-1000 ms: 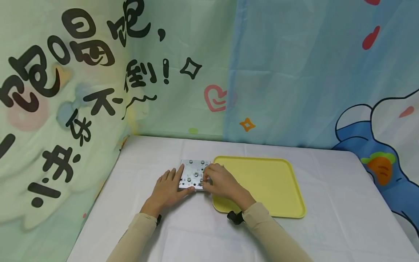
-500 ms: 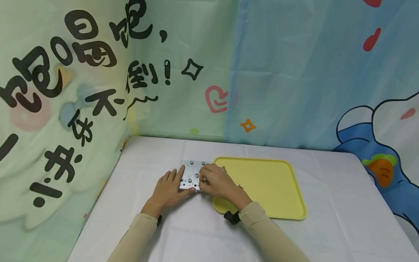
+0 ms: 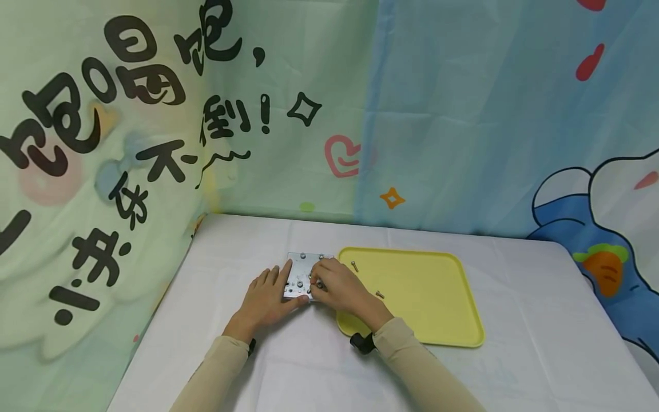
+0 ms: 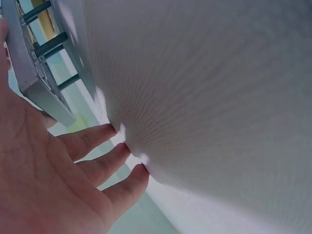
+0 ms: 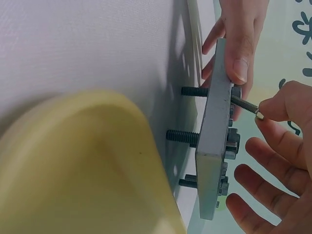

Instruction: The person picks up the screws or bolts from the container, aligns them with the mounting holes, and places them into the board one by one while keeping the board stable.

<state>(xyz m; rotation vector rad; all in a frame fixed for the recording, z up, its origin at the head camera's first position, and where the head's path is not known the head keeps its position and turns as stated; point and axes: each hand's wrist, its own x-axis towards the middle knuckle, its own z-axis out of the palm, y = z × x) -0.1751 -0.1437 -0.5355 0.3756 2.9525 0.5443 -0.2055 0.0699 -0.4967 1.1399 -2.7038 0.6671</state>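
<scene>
A silver metal plate (image 3: 297, 274), with several screws through it, stands raised on their threaded ends over the white cloth. My left hand (image 3: 264, 294) rests at its left side with index finger and thumb along the edges. Three left fingertips (image 4: 122, 150) touch the cloth in the left wrist view. With thumb and index finger, my right hand (image 3: 337, 286) pinches a small screw (image 5: 246, 105) by its shiny end. That screw leans at an angle, its other end at the plate's top face. The other right fingers are spread beside the plate.
A yellow tray (image 3: 422, 292) lies right of the plate, close to its edge. Two loose screws are on it, one screw (image 3: 354, 266) near the upper left corner and another screw (image 3: 380, 294) by my right wrist. Printed cloth (image 3: 443, 114) hangs behind the table.
My right hand has shifted slightly left over the plate, bringing the two loose screws on the tray into full sight. The left hand stays in place; the view drifts slightly.
</scene>
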